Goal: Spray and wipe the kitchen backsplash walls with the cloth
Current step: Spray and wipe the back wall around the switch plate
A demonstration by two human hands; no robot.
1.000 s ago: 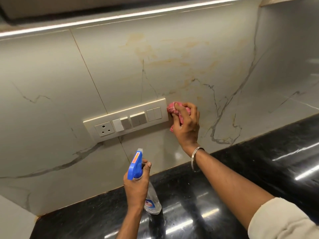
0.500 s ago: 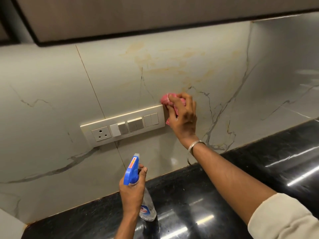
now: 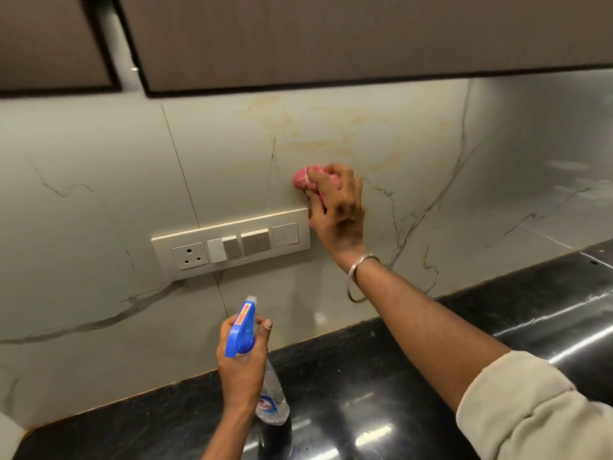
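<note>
The right hand (image 3: 338,210) has its fingers curled over a bunched pink cloth (image 3: 302,178) and presses it flat against the marble-look backsplash (image 3: 431,134), just above the right end of the switch panel (image 3: 232,244). The heel of that hand sits beside the panel's right edge, and a thin metal bangle (image 3: 360,277) hangs loose on the wrist. The left hand (image 3: 243,363), lower and well apart from the right, is wrapped round the neck of a clear spray bottle (image 3: 272,403). Its blue trigger head points up toward the wall, and the bottle is held off the counter, tilted.

The panel carries 1 socket at its left end and a row of switches to the right of it. Yellowish streaks and thin grey veins run through the tile above and to the right of the cloth. A cream sleeve (image 3: 530,410) is pushed up the right forearm. Below lies a glossy black stone countertop (image 3: 414,426), and dark brown wall cabinets (image 3: 331,38) hang overhead.
</note>
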